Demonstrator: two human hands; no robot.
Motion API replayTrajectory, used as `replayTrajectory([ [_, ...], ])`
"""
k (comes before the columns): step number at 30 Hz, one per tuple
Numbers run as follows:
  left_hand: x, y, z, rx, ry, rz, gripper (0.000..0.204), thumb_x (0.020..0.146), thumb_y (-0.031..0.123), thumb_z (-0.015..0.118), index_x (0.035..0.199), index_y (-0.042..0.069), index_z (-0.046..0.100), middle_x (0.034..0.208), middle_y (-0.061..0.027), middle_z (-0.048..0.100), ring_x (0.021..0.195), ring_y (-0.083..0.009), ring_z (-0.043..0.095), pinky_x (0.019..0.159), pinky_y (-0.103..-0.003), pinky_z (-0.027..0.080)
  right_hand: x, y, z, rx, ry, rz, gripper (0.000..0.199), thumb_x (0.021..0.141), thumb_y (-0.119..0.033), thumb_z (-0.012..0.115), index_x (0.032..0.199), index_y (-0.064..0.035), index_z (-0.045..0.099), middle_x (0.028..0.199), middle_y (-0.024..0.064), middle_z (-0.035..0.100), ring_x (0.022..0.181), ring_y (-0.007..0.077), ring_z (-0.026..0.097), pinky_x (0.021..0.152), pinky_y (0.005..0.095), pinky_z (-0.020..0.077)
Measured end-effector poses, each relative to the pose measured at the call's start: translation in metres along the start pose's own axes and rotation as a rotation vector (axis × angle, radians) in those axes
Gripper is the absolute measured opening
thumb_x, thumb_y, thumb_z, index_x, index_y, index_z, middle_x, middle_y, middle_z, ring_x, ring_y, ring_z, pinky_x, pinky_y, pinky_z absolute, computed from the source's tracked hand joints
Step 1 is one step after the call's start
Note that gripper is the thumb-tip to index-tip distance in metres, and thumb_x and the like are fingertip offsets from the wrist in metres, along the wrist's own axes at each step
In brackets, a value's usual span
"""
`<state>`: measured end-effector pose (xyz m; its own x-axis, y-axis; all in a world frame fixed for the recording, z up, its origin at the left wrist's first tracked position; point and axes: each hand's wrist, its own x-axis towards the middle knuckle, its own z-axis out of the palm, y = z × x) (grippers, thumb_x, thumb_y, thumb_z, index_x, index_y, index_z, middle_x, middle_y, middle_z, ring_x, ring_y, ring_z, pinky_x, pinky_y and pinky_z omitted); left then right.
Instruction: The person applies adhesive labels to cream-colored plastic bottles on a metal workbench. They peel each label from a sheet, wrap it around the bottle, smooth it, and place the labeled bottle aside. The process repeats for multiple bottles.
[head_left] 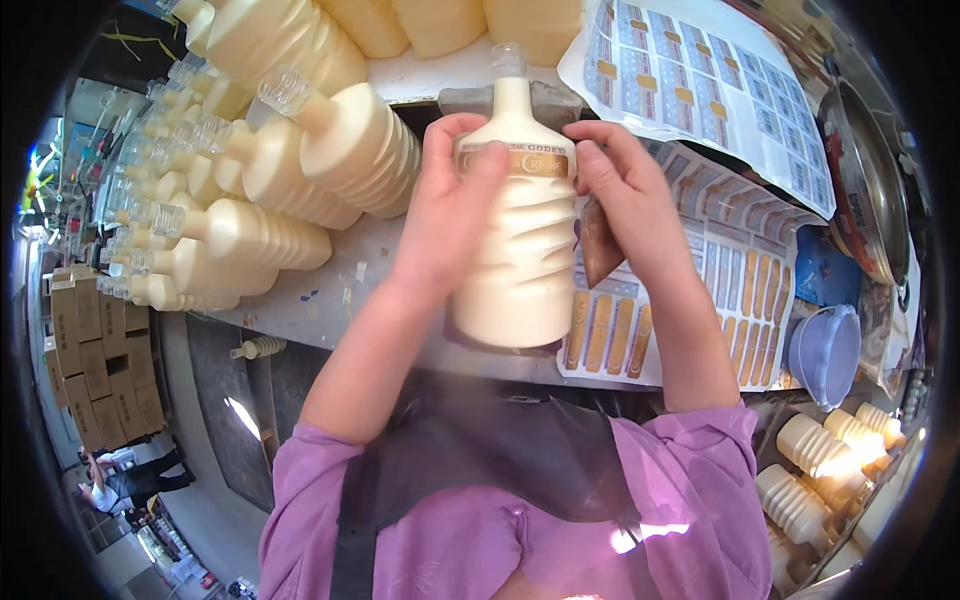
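Both forearms reach up the middle of the frame. The left hand (455,205) grips the cream-filled, clear-necked bottle (515,265) at centre, thumb over its lettered, gold-banded label (540,163); the right hand (630,190) curls at the label's right end, its hold I cannot tell. Printed label sheets (715,255) cover the right; similar filled bottles (350,150) crowd the worktop (300,298) upper left.

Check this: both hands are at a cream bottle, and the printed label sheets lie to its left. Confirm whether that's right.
Wrong side: in the head view, the printed label sheets lie to the right of the cream bottle. The left hand and right hand are indeed at it.
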<state>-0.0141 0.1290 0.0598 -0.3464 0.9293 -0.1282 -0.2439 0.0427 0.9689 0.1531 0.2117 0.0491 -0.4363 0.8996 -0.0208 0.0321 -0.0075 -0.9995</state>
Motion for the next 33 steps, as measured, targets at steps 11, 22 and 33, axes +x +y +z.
replayTrajectory([
  [11, 0.008, -0.011, -0.006, -0.030, -0.037, -0.022, 0.048, 0.102, 0.031, 0.067, 0.134, 0.005, 0.043, 0.113, -0.0106, 0.063, 0.098, -0.0130, 0.061, 0.083, -0.029, 0.054, 0.001, 0.005, 0.016, 0.023, -0.004, 0.000, 0.039, 0.096, -0.030, 0.071, 0.121, -0.0005, 0.066, 0.079, -0.0027, 0.057, 0.073, 0.0055, 0.052, 0.066, 0.0234, 0.0444],
  [22, 0.007, -0.008, -0.008, -0.007, -0.045, -0.018, 0.046, 0.103, 0.031, 0.064, 0.135, 0.004, 0.044, 0.114, -0.0112, 0.063, 0.101, -0.0132, 0.060, 0.086, -0.029, 0.053, 0.003, 0.006, 0.016, 0.121, 0.004, 0.000, 0.034, 0.104, -0.030, 0.061, 0.122, -0.0018, 0.066, 0.093, 0.0005, 0.065, 0.088, 0.0046, 0.056, 0.079, 0.0220, 0.0466],
  [33, 0.010, -0.003, -0.003, 0.078, -0.020, 0.016, 0.044, 0.102, 0.032, 0.065, 0.132, 0.004, 0.049, 0.107, -0.0091, 0.066, 0.094, -0.0102, 0.061, 0.083, -0.027, 0.053, 0.001, 0.008, 0.013, 0.068, -0.056, 0.025, 0.034, 0.105, -0.027, 0.062, 0.128, -0.0021, 0.064, 0.107, 0.0023, 0.069, 0.099, 0.0071, 0.061, 0.089, 0.0228, 0.0494],
])
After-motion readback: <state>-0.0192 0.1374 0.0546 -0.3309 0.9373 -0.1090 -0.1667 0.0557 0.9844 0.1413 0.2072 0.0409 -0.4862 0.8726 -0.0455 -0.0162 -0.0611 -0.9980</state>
